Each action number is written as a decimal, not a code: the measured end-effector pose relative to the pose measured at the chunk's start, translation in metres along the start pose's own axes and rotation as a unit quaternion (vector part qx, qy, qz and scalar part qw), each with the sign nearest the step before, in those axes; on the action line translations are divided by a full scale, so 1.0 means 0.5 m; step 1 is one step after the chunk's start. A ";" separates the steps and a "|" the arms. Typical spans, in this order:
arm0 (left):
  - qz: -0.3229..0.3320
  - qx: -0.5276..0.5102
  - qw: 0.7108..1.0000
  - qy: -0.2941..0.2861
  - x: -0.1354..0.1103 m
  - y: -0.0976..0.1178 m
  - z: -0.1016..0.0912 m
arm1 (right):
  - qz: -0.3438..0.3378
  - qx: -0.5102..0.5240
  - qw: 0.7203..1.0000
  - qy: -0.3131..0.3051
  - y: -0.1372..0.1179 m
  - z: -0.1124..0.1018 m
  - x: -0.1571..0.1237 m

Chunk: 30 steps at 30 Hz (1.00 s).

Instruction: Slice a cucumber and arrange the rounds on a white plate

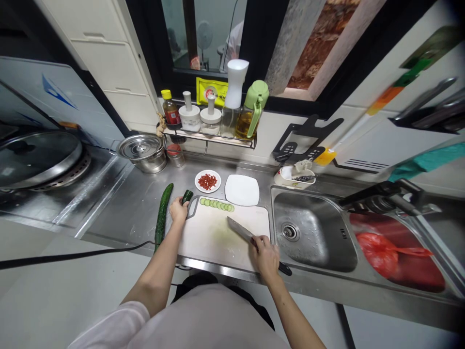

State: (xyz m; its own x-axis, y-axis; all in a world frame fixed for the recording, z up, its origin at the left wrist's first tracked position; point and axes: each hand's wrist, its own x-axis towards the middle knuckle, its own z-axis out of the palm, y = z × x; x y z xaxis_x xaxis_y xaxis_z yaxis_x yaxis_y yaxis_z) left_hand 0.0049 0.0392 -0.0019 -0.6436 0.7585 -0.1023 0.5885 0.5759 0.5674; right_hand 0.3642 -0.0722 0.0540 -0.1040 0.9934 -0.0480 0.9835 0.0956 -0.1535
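While the right hand (268,256) grips the knife (240,230), slanted forward-left over the board (203,237), the left hand (178,210) pinches a cucumber piece (187,195) left of the knife's tip

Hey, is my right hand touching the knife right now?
Touching: the head view shows the right hand closed around the knife, its black handle jutting out behind the grip.

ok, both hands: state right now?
Left hand: closed on a cucumber piece, by the board's handle.
Right hand: closed on the knife, blade over the board.
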 end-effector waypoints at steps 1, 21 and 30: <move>0.003 -0.001 1.000 -0.002 0.001 0.000 -0.001 | 0.003 0.006 1.000 0.001 -0.001 -0.001 -0.001; 0.277 0.063 0.950 -0.126 -0.216 0.188 0.073 | 0.124 0.117 0.984 -0.054 0.017 -0.008 -0.001; 0.282 0.126 0.934 -0.181 -0.217 0.235 0.106 | 0.134 0.064 0.984 -0.103 0.006 -0.028 -0.003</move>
State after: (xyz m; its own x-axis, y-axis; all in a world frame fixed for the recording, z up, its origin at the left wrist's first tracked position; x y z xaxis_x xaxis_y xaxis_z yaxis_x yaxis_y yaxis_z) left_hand 0.1699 0.0409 0.0324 -0.0159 0.9899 -0.1406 0.9101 0.0725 0.4080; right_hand 0.3694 -0.0723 0.0674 0.1153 0.9468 -0.3004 0.9546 -0.1892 -0.2300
